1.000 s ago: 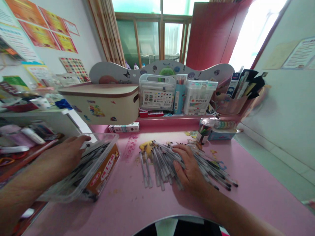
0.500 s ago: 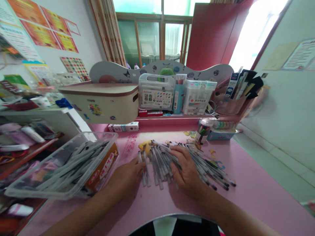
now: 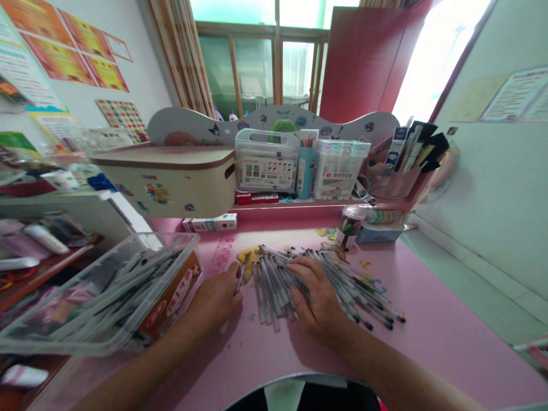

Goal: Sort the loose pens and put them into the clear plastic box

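Many thin, frosted clear pens with black ends lie in a loose pile [image 3: 272, 288] on the pink desk [image 3: 265, 357]. My left hand [image 3: 216, 299] is closed at the left of the pile, pinching a pen [image 3: 240, 275] whose dark end shows past the fingers; most of it is hidden. My right hand [image 3: 317, 297] rests over the middle of the pile, fingers curved across several pens and the thumb on their near side. More pens spread out to the right of that hand [image 3: 363, 294].
At the left stands a clear plastic bin [image 3: 100, 348] with many more pens in it. Behind the pile are a clear round tub of pens [image 3: 350, 228] and a blue box [image 3: 379, 233]. A shelf along the back carries a lidded cream box [image 3: 180, 188] and clear marker cases [image 3: 268, 165].
My left hand has drawn slightly left, taking pens from the pile's left edge, where pens lay beside it before. My right hand stays on the pile. The view has shifted slightly.
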{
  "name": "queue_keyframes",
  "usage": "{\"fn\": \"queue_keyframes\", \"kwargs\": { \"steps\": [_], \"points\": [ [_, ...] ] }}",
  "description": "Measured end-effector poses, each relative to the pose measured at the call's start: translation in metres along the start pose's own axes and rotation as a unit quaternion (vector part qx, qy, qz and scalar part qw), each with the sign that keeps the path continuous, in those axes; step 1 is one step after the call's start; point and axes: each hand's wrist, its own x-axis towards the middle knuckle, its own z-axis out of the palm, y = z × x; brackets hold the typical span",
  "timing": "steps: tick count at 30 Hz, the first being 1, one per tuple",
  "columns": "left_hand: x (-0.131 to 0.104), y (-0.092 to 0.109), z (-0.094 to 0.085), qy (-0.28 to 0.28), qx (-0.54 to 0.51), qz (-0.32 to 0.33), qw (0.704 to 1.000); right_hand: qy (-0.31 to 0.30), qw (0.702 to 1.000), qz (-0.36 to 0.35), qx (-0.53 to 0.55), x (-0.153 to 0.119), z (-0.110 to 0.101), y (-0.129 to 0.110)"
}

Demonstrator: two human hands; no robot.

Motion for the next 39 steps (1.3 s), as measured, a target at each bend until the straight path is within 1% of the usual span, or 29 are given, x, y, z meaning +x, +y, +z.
{"fn": "queue_keyframes", "kwargs": {
  "steps": [2, 3, 4, 5, 6, 7, 8, 9, 10, 11, 12, 13, 14, 16, 19, 22, 25, 28, 30, 33, 36, 39],
  "points": [
    [0.004, 0.008, -0.004, 0.020, -0.098, 0.008, 0.995, 0.001, 1.000, 0.013, 0.015, 0.000, 0.000, 0.001],
    [0.005, 0.014, -0.006, 0.022, -0.173, 0.012, 0.985, -0.001, 0.999, 0.028, 0.032, 0.000, 0.000, 0.001],
    [0.007, 0.021, -0.008, 0.017, -0.262, 0.016, 0.965, -0.007, 0.997, 0.050, 0.059, 0.001, 0.000, 0.002],
    [0.008, 0.029, -0.009, 0.003, -0.355, 0.020, 0.935, -0.016, 0.992, 0.080, 0.095, 0.001, 0.001, 0.002],
    [0.009, 0.037, -0.009, -0.016, -0.443, 0.025, 0.896, -0.027, 0.983, 0.116, 0.140, 0.002, 0.001, 0.003],
    [0.009, 0.045, -0.008, -0.036, -0.514, 0.029, 0.856, -0.042, 0.968, 0.155, 0.194, 0.003, 0.001, 0.003],
    [0.009, 0.053, -0.007, -0.049, -0.565, 0.033, 0.823, -0.057, 0.947, 0.193, 0.252, 0.004, 0.002, 0.004],
    [0.009, 0.060, -0.005, -0.054, -0.595, 0.036, 0.801, -0.074, 0.921, 0.226, 0.308, 0.005, 0.002, 0.004],
    [0.009, 0.065, -0.003, -0.052, -0.612, 0.037, 0.789, -0.089, 0.896, 0.253, 0.355, 0.007, 0.003, 0.005],
    [0.008, 0.070, 0.000, -0.043, -0.619, 0.039, 0.783, -0.099, 0.874, 0.274, 0.388, 0.008, 0.003, 0.006],
    [0.008, 0.072, 0.003, -0.032, -0.624, 0.042, 0.780, -0.107, 0.861, 0.290, 0.405, 0.009, 0.003, 0.006],
    [0.007, 0.074, 0.006, -0.020, -0.627, 0.049, 0.777, -0.110, 0.856, 0.302, 0.405, 0.010, 0.003, 0.007],
    [0.007, 0.074, 0.009, -0.010, -0.629, 0.057, 0.775, -0.110, 0.860, 0.308, 0.393, 0.011, 0.003, 0.008],
    [0.007, 0.072, 0.014, 0.001, -0.627, 0.076, 0.775, -0.109, 0.881, 0.300, 0.349, 0.012, 0.001, 0.008],
    [0.008, 0.067, 0.021, -0.010, -0.620, 0.103, 0.778, -0.116, 0.914, 0.264, 0.284, 0.012, -0.003, 0.008],
    [0.007, 0.066, 0.027, -0.011, -0.615, 0.125, 0.778, -0.122, 0.927, 0.243, 0.258, 0.012, -0.005, 0.007],
    [0.003, 0.069, 0.031, -0.017, -0.633, 0.107, 0.767, -0.136, 0.930, 0.229, 0.254, 0.013, -0.005, 0.007],
    [-0.002, 0.073, 0.032, -0.006, -0.643, 0.090, 0.761, -0.158, 0.918, 0.238, 0.276, 0.015, -0.004, 0.006],
    [-0.005, 0.075, 0.031, 0.009, -0.635, 0.093, 0.767, -0.162, 0.904, 0.250, 0.307, 0.015, -0.003, 0.006],
    [-0.006, 0.076, 0.030, 0.014, -0.628, 0.095, 0.772, -0.156, 0.885, 0.265, 0.350, 0.014, -0.002, 0.005],
    [-0.006, 0.075, 0.030, 0.012, -0.630, 0.103, 0.769, -0.161, 0.874, 0.277, 0.365, 0.012, -0.001, 0.006],
    [-0.006, 0.074, 0.030, 0.017, -0.622, 0.114, 0.774, -0.171, 0.858, 0.296, 0.383, 0.010, 0.000, 0.008]
  ]
}}
